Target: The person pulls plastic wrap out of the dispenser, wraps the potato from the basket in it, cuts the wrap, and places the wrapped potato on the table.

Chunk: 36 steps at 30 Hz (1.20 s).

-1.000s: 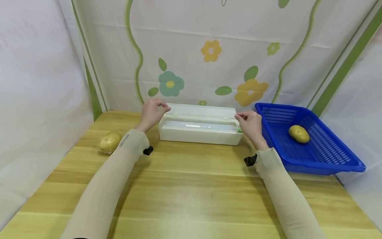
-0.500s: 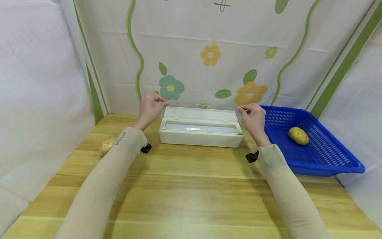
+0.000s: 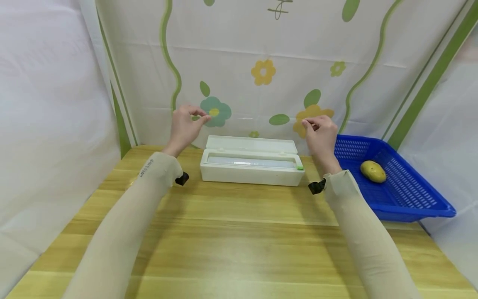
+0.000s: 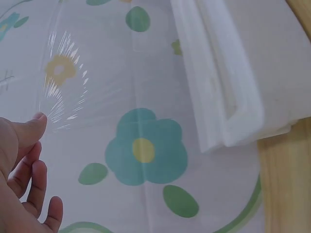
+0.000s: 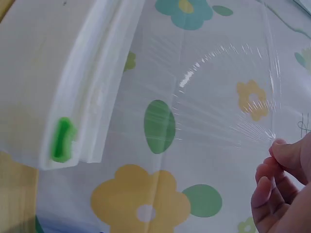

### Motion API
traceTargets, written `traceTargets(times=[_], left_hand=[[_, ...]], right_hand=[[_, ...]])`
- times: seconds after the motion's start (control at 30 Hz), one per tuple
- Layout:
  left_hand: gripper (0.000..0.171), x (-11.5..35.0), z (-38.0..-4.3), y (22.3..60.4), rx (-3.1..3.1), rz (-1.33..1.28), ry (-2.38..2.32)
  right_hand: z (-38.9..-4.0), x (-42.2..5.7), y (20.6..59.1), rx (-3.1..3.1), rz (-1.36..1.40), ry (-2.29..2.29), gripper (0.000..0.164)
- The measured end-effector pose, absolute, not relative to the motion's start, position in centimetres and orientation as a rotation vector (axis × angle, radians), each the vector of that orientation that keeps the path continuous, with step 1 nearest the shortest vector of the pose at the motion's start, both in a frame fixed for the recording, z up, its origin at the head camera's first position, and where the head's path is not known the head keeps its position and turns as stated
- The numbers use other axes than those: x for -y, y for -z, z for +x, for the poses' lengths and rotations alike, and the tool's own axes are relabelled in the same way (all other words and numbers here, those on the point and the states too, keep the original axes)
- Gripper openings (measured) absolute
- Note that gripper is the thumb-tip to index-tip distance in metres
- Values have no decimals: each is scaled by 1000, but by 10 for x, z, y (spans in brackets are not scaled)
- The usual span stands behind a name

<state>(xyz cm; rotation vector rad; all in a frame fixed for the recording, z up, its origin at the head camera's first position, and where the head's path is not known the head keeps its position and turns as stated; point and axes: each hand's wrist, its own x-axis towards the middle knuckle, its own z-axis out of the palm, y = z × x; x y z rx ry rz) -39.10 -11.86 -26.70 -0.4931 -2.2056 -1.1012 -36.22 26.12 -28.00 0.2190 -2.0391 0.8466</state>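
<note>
Thin transparent plastic film (image 5: 209, 104) spread between left hand (image 3: 185, 126) and right hand (image 3: 322, 137)

Both hands pinch the film's edge, raised above a white oblong open-lidded box (image 3: 252, 174) near the far edge of the table (image 3: 239, 245). A small green tab (image 3: 300, 167) sits at the box's right end. Toward the table's far right corner, a blue perforated plastic basket (image 3: 403, 212) holds a yellow oval potato (image 3: 373, 171).
</note>
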Motion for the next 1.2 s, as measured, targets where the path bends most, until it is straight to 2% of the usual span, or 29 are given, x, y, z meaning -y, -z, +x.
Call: traceTargets(times=[0.37, 1.2], left_hand=[[15, 117, -382, 236, 2067, -532, 1089], [17, 120, -372, 195, 2019, -562, 1010]], right_hand=[[-367, -261, 256, 1884, 259, -847, 14], [-362, -258, 226, 1796, 271, -856, 23]])
